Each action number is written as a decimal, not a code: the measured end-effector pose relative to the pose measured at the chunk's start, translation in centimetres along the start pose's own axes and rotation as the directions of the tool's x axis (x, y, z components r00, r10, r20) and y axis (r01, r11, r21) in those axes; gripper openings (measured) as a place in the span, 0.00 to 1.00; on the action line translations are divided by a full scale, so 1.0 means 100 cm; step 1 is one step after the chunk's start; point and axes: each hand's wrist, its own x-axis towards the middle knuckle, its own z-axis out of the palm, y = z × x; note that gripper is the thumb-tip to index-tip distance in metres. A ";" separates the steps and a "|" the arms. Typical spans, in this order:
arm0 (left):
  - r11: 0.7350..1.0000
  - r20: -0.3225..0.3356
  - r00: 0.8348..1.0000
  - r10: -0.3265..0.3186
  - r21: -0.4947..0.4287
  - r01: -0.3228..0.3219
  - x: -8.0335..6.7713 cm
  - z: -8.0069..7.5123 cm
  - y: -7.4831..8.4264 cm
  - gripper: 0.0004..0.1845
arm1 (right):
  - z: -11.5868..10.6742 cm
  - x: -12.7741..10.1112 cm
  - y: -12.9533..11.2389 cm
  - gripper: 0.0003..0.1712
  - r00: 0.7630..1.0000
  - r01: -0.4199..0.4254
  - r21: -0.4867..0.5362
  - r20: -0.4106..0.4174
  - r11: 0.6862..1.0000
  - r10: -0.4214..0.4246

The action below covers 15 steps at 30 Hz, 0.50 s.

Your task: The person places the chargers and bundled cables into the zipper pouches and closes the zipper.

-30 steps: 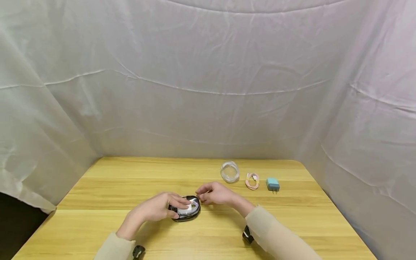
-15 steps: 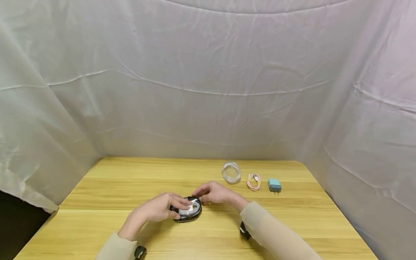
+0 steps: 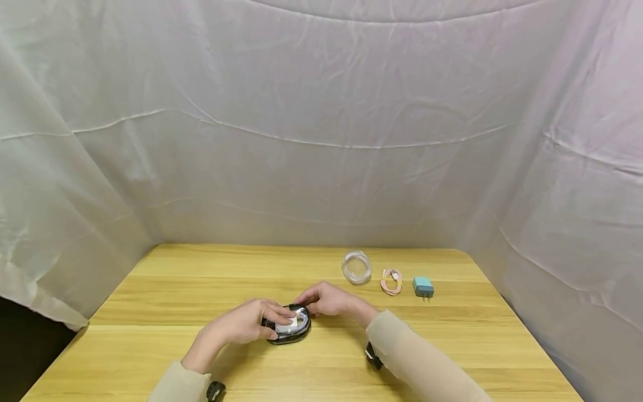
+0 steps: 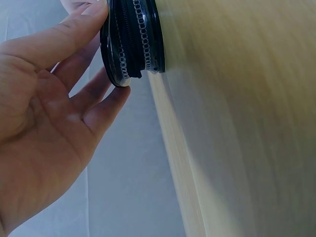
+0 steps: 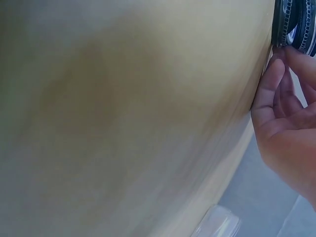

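Near the middle of the table (image 3: 452,346), left hand (image 3: 241,324) grips the black zip case (image 3: 288,325) while right hand (image 3: 326,300) pinches its far edge, probably at the zipper; next likely needs a steady pull around the rim.

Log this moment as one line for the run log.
left hand: grips zip case | right hand: fingers at case's far edge | case: on table | charger, cables: apart, far right

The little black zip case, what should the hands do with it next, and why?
Probably pull the zipper along. The left hand holds the black zip case flat on the table, the right hand pinches at its far rim, and a white item shows inside.
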 end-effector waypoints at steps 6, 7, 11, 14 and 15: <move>1.000 -0.005 1.000 -0.007 -0.002 0.007 0.000 0.000 0.000 0.20 | 0.002 0.002 0.001 0.16 1.000 -0.015 -0.016 -0.025 1.000 0.014; 1.000 -0.005 1.000 -0.008 -0.004 0.008 0.000 0.000 0.000 0.20 | 0.002 0.002 0.001 0.15 0.999 -0.019 -0.013 -0.029 1.000 0.018; 1.000 -0.007 1.000 -0.012 -0.009 0.012 0.000 0.001 0.000 0.20 | 0.003 0.003 0.003 0.10 0.999 -0.035 -0.010 -0.042 0.999 0.034; 1.000 -0.008 1.000 -0.012 -0.010 0.012 0.000 0.001 0.001 0.20 | 0.003 0.003 0.003 0.08 0.998 -0.040 -0.010 -0.047 0.999 0.039; 1.000 -0.008 1.000 -0.013 -0.009 0.013 0.000 0.001 0.001 0.20 | 0.003 0.003 0.003 0.07 0.998 -0.040 -0.010 -0.048 0.999 0.040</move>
